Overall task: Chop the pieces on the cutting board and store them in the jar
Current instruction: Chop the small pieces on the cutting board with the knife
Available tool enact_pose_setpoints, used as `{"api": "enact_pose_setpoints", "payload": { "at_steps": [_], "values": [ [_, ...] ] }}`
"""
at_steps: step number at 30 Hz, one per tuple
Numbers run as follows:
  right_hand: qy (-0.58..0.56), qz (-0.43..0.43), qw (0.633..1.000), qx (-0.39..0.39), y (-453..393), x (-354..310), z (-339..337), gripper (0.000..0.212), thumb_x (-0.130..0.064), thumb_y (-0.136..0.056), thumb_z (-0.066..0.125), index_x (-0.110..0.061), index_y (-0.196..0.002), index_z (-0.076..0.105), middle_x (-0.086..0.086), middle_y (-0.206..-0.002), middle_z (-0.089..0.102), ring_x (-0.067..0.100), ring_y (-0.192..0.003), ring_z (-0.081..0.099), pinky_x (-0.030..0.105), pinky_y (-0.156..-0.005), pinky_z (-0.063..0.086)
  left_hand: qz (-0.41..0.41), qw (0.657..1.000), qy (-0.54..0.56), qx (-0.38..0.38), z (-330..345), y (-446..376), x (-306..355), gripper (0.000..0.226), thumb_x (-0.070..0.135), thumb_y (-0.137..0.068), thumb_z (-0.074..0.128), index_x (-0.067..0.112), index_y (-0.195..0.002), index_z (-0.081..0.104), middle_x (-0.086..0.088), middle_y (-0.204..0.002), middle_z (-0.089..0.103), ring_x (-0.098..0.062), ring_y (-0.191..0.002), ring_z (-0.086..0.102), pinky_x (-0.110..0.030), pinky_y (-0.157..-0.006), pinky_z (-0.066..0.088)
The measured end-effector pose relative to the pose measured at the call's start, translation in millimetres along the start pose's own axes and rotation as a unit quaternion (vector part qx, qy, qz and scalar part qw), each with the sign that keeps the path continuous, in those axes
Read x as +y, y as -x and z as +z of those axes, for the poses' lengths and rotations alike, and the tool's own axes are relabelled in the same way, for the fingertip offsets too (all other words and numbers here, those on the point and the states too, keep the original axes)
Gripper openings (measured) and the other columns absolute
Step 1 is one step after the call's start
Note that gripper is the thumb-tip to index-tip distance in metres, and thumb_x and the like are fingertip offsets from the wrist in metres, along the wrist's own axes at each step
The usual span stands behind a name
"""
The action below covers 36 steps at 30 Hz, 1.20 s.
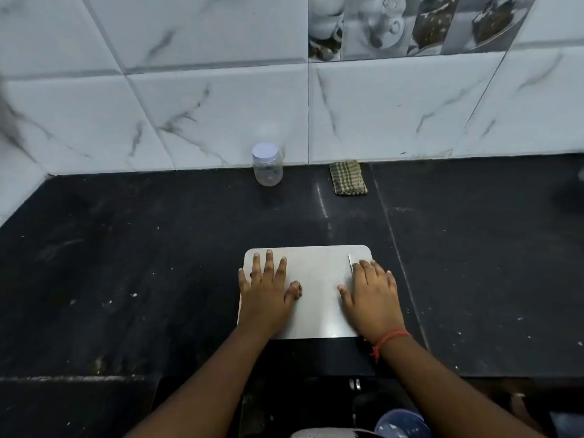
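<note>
A pale grey cutting board (316, 279) lies on the black counter near its front edge. My left hand (267, 295) rests flat on the board's left part, fingers spread and straight. My right hand (371, 295) lies flat on the board's right part, covering most of a knife (350, 262); only the blade tip shows past my fingers. A clear plastic jar (267, 165) with a white lid stands upright by the back wall, far from both hands. I see no pieces on the bare part of the board.
A folded checked cloth (348, 178) lies by the wall, right of the jar. The black counter (126, 263) spreads wide on both sides, speckled with small white crumbs. Tiled walls close the back and left. A blue round object (399, 423) sits below the counter edge.
</note>
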State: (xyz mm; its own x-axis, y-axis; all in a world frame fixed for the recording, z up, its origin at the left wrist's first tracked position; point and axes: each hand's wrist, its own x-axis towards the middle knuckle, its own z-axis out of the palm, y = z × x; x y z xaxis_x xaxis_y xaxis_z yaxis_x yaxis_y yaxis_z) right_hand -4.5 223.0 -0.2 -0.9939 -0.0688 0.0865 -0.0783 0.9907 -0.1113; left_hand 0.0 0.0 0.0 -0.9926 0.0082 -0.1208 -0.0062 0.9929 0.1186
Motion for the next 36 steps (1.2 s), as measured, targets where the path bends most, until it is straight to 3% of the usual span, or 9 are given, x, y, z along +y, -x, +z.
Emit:
{"api": "enact_pose_setpoints", "payload": {
  "at_steps": [4,7,13,18,22,25,29,33,36],
  "values": [
    [0.005,0.022,0.999,0.034,14,6,1,0.039,-0.041,-0.081,0.061,-0.017,-0.113,0.059,0.004,-0.102,0.059,0.027,-0.095,0.052,0.044,-0.082,0.046,0.017,0.999,0.003,0.037,9,6,0,0.072,0.054,-0.095,0.012,0.020,-0.154,0.035,-0.006,-0.166,0.018,-0.029,-0.155,0.002,-0.060,-0.120,0.003],
    [0.017,0.017,1.000,0.018,19,5,2,0.038,-0.039,-0.080,0.063,-0.017,-0.111,0.058,0.004,-0.099,0.058,0.026,-0.091,0.052,0.044,-0.077,0.047,0.062,0.996,-0.018,0.055,22,7,-4,0.057,0.046,-0.097,0.033,0.020,-0.144,0.052,-0.004,-0.158,0.039,-0.028,-0.153,0.018,-0.061,-0.120,0.009],
    [0.010,0.039,0.999,-0.004,16,0,1,0.039,-0.033,-0.079,0.066,-0.013,-0.111,0.057,0.005,-0.093,0.059,0.026,-0.083,0.054,0.042,-0.070,0.046,0.067,0.994,0.002,0.082,24,7,-1,0.049,0.040,-0.097,0.032,0.020,-0.130,0.062,0.002,-0.144,0.055,-0.027,-0.144,0.036,-0.062,-0.118,0.017],
    [-0.068,0.082,0.993,-0.041,12,-4,2,0.035,-0.018,-0.080,0.064,-0.010,-0.113,0.055,0.008,-0.095,0.061,0.030,-0.083,0.057,0.042,-0.070,0.049,0.058,0.992,0.011,0.111,25,2,-1,0.032,0.032,-0.093,0.053,0.022,-0.121,0.063,0.000,-0.134,0.059,-0.028,-0.133,0.047,-0.062,-0.117,0.022],
    [-0.139,0.083,0.984,-0.069,6,-4,2,0.015,-0.010,-0.089,0.049,-0.010,-0.104,0.052,0.011,-0.101,0.058,0.033,-0.084,0.058,0.036,-0.063,0.043,0.042,0.989,0.021,0.138,21,-4,0,0.033,0.022,-0.085,0.065,0.022,-0.118,0.065,0.001,-0.113,0.061,-0.026,-0.107,0.056,-0.060,-0.115,0.028],
    [-0.148,0.086,0.981,-0.089,-1,-4,-3,0.012,-0.013,-0.094,0.044,-0.011,-0.103,0.051,0.008,-0.105,0.054,0.031,-0.071,0.049,0.033,-0.059,0.036,0.035,0.988,0.025,0.147,23,-8,0,0.040,0.022,-0.085,0.067,0.019,-0.124,0.065,-0.001,-0.109,0.063,-0.027,-0.101,0.057,-0.060,-0.113,0.031],
    [-0.199,0.080,0.972,-0.092,-6,-13,-15,0.011,-0.015,-0.096,0.044,-0.013,-0.105,0.050,0.004,-0.107,0.047,0.028,-0.067,0.050,0.034,-0.058,0.041,0.023,0.988,0.049,0.144,22,-11,1,0.042,0.023,-0.087,0.063,0.020,-0.129,0.062,0.001,-0.112,0.062,-0.026,-0.102,0.057,-0.059,-0.113,0.030],
    [-0.261,0.078,0.959,-0.084,-9,-24,-20,0.006,-0.014,-0.096,0.045,-0.015,-0.100,0.048,0.000,-0.102,0.044,0.028,-0.067,0.055,0.039,-0.060,0.048,0.025,0.987,0.072,0.138,21,-12,3,0.017,0.024,-0.090,0.058,0.029,-0.105,0.061,0.009,-0.103,0.058,-0.020,-0.095,0.053,-0.055,-0.116,0.026],
    [-0.297,0.074,0.948,-0.091,-12,-30,-20,0.005,-0.014,-0.096,0.046,-0.015,-0.100,0.048,0.001,-0.104,0.045,0.025,-0.071,0.056,0.043,-0.068,0.050,0.002,0.987,0.094,0.128,21,-15,6,0.012,0.031,-0.093,0.052,0.028,-0.101,0.061,0.007,-0.101,0.059,-0.021,-0.097,0.055,-0.051,-0.114,0.026]
  ]
}}
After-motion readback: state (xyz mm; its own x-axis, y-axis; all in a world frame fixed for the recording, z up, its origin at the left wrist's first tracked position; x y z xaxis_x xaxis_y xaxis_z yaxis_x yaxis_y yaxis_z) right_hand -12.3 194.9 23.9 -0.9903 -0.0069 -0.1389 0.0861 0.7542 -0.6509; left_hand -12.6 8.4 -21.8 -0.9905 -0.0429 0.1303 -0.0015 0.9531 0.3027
